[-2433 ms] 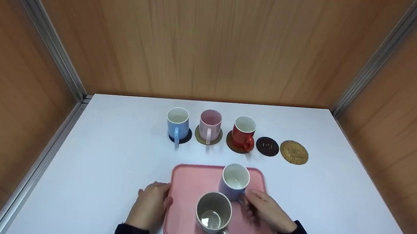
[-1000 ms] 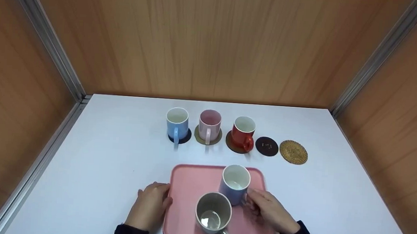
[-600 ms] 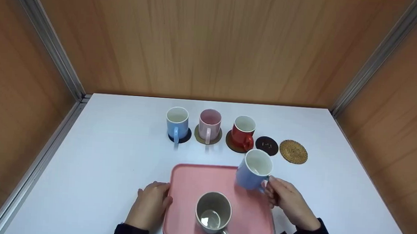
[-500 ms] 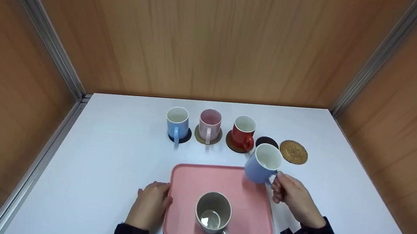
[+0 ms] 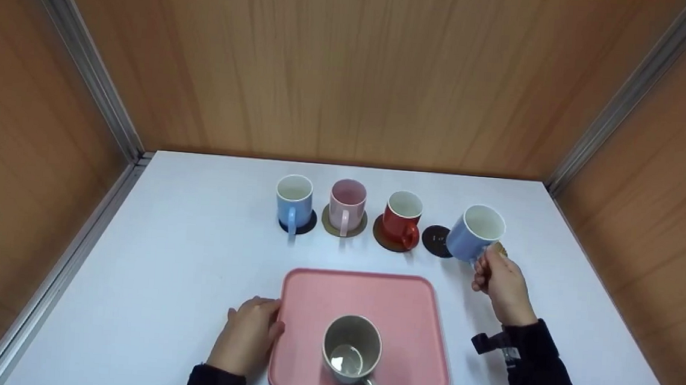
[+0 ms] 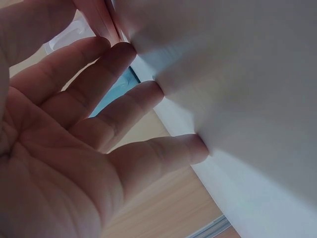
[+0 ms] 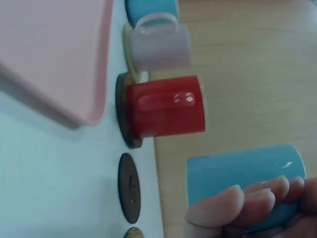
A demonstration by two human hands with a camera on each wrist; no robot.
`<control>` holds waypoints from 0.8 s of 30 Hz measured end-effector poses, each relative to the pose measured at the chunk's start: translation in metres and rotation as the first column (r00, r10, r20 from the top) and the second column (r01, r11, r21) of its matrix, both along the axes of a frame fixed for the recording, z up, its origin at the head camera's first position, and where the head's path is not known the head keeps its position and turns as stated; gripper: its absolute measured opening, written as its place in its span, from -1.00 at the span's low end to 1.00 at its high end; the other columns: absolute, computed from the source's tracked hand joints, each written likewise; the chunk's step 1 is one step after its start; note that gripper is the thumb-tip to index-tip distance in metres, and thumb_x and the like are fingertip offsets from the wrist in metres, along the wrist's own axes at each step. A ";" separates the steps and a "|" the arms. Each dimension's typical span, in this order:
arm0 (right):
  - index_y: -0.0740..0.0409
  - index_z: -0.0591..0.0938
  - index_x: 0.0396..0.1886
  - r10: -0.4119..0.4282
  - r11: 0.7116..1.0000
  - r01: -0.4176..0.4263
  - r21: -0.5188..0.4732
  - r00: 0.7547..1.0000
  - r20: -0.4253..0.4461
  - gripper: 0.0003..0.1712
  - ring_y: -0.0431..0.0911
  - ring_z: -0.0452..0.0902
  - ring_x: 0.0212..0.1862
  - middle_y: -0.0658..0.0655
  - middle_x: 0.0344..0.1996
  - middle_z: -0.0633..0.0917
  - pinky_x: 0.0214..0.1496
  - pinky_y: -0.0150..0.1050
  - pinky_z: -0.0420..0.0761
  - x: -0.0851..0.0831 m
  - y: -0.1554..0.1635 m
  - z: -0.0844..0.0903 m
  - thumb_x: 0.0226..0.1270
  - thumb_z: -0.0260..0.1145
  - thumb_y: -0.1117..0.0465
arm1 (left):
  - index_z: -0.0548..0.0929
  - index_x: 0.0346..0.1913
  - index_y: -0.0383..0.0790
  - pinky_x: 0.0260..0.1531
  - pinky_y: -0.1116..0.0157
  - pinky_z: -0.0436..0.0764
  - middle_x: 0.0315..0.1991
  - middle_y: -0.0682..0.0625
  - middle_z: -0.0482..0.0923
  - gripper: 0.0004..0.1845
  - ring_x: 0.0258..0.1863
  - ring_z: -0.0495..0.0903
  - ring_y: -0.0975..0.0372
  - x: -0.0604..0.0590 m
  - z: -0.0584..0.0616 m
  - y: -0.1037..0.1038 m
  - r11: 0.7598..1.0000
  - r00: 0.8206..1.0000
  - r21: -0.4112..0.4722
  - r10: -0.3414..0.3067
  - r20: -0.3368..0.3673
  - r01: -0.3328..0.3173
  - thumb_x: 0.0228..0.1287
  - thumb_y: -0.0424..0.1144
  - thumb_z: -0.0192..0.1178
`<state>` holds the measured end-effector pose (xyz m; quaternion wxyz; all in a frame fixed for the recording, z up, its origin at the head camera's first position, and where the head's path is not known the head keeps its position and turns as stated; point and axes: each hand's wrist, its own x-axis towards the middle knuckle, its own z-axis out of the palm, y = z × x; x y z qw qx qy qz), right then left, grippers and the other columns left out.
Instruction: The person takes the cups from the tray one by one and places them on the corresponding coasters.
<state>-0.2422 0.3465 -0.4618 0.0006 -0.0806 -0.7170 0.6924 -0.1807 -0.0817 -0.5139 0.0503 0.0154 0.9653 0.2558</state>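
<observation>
Periwinkle mug aloft over the coasters

Right hand [image 5: 501, 280] grips the periwinkle-blue ceramic mug [image 5: 474, 233] by its handle, fingers curled round it, clear of the white table [image 5: 181, 266], at 2 o'clock from the pink rectangular plastic tray [image 5: 317, 299]. Dark round coaster [image 5: 435, 240] lies just beside, at the mug's 9 o'clock. Left hand [image 5: 246, 337], fingers straight, rests against the tray's left edge. Grey-green ceramic mug [image 5: 351, 350] stands on the tray.

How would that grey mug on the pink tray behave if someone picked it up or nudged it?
The grey mug looks glazed and rigid, likely ceramic, so probably breakable if dropped. It appears empty, so fairly light to lift by its handle. Standing upright on the pink tray, it would more likely slide than tip if nudged low.
</observation>
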 end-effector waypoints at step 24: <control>0.15 0.35 -0.48 -0.122 0.992 0.120 0.035 0.989 0.086 -0.52 -0.19 0.34 -0.57 0.00 -0.58 0.41 -0.51 -0.37 0.47 -0.063 -0.022 -0.041 0.62 -0.11 -0.05 | 0.65 0.17 -0.18 0.18 -0.52 0.18 0.17 -0.17 0.63 -0.62 0.34 0.43 -0.18 0.001 0.000 -0.002 1.000 1.000 0.022 -0.006 0.011 0.006 0.32 -0.19 0.27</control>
